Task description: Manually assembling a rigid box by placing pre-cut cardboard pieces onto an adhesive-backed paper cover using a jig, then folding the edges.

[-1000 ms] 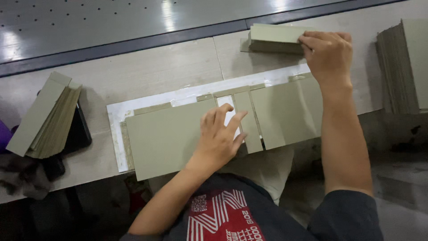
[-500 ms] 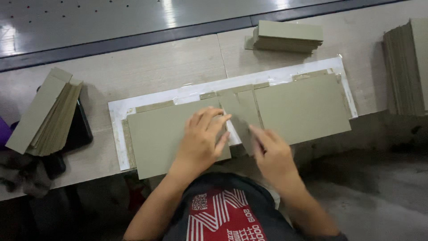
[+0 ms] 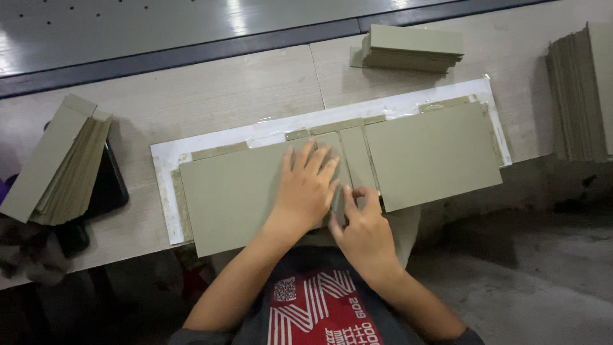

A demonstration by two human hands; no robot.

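- The left hand point(image 3: 308, 188) lies flat with the palm down and the fingers spread, pressing on the right end of the large left board point(image 3: 239, 195); it grasps nothing.
- The forearm of this hand comes up from the lower edge of the picture and slopes to the right toward the board.
- The right hand point(image 3: 364, 227) is just beside the left hand, at the lower end of the narrow spine strip point(image 3: 356, 163). Its fingers are bent and the fingertips touch the strip; I cannot tell if they pinch it or only press it.
- The narrow spine strip stands between the large left board and the large right board point(image 3: 431, 156), close to both.
- All three pieces are flat, stiff, grey-green cardboard with a matt face and straight cut edges.
- They lie on a long white sheet point(image 3: 163, 185), which looks glossy along its upper border.
- The sheet rests on a pale wooden surface point(image 3: 211, 96) with fine grain.
- Above the right board there is a low stack of small boards point(image 3: 412, 48); well to the right of it, a tall stack of boards point(image 3: 581, 89); well to the left of the left board, a leaning pile of boards point(image 3: 54, 163).
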